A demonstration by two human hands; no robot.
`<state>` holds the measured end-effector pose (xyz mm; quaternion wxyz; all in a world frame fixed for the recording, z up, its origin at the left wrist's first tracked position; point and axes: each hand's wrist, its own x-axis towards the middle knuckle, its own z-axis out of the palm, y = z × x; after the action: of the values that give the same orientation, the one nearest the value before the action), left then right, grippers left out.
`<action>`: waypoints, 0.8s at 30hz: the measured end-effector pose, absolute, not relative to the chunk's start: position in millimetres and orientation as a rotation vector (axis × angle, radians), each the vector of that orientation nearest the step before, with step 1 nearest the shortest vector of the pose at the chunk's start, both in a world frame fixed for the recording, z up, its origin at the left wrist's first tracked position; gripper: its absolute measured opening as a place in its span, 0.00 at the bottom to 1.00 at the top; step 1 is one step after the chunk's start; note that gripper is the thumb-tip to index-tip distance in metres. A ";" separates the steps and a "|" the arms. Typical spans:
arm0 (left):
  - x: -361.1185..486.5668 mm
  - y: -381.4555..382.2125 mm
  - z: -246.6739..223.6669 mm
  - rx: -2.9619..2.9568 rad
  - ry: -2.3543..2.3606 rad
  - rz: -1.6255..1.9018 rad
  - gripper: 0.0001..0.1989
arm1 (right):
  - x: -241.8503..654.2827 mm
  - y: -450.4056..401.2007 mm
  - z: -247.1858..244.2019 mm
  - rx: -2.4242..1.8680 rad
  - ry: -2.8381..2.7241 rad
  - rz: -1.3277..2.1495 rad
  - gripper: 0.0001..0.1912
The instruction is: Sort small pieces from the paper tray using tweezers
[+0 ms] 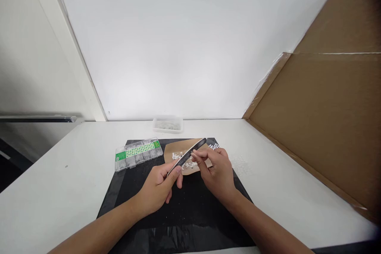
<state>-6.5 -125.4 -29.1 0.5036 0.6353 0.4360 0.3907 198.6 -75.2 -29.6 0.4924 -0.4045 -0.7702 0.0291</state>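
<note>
My left hand (160, 184) grips the lower end of a long dark file (189, 154), which slants up to the right. On the file's face, the thumb and index finger of my right hand (216, 168) pinch together; whatever is between them is too small to make out. Beneath the file lies a brown paper sheet (171, 149) with many small white pieces (189, 163) scattered on it. Both hands are above a black mat (190, 214).
A clear compartment case (138, 153) with a green label rests at the mat's upper left. Behind the mat stands a translucent tray (168, 124). More white bits (213, 147) lie at the mat's upper right corner. A large cardboard panel (321, 127) leans on the right.
</note>
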 end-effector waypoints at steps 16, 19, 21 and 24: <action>-6.5 -128.8 -27.1 1.671 1.090 0.915 0.25 | 198.8 -79.7 -26.7 -0.928 -1.840 -0.003 0.05; -6.9 -129.1 -26.6 1.873 1.095 0.947 0.22 | 196.1 -82.2 -27.8 -0.933 -1.857 0.027 0.05; -7.6 -127.9 -27.2 2.052 1.071 1.016 0.18 | 193.2 -84.5 -28.5 -0.896 -1.897 0.042 0.05; -8.8 -125.1 -29.6 2.226 1.015 1.109 0.16 | 190.0 -86.1 -28.5 -0.891 -1.910 0.065 0.07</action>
<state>-8.8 -125.1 -29.6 0.2259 0.8073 0.3680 0.4022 190.0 -86.1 -28.5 0.4940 -0.3674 -0.7875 0.0270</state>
